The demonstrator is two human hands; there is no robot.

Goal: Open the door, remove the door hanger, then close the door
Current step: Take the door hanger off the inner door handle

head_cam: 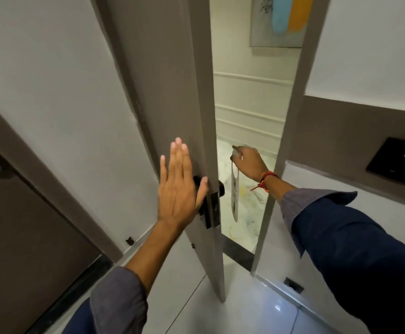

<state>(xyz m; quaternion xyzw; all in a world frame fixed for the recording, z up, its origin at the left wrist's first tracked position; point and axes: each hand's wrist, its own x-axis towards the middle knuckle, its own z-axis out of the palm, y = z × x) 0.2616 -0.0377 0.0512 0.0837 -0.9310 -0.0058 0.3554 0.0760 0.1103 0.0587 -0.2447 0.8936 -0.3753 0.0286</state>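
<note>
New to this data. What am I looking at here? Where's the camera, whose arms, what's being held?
There is no robot: a person wears one wide-angle camera on the head, looking forward and down, so the arms are their own. The door stands partly open, seen nearly edge-on. The left hand lies flat and open against the door's near face, just above the dark handle. The right hand reaches through the gap and pinches the top of the white door hanger, which dangles beside the outer knob. Whether it is off the knob yet, I cannot tell. Beyond the gap is a marble floor.
</note>
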